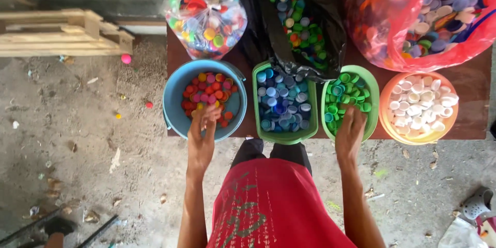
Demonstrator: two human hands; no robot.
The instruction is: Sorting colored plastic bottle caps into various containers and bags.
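bottle caps (209, 93), small plastic ones, red, pink, orange and yellow, are lying loose in the blue bucket (173, 103) at the left end of the dark table (475, 119). judged as handling: light, stiff, smooth and a little slippery, not fragile; they are likely rolling and sliding against one another, so a pinch across the rim between thumb and fingertip looks the surest hold for one, a cupped scoop for several.

left hand (201, 134): reaching over the near rim of the blue bucket, wrist raised, fingers spread fairly wide and blurred at the tips; whether a cap is sitting between them cannot be told.

right hand (350, 132): stretching forward, palm down, over the near edge of the light green tub (373, 98), fingers close together and pointing into the green caps (343, 98); whether it is gripping any cannot be told.

both forearms are running out straight from the body, well apart, either side of the red shirt (274, 206).

also standing in the row: a green tub (284, 137) of blue caps between the two hands, an orange bowl (387, 119) of white caps at the right end. behind them, a clear bag (206, 15), a black bag (320, 15) and a red bag (392, 20), each holding mixed caps. a few stray caps are lying on the dirt floor (77, 124) to the left, near a wooden pallet (62, 33).
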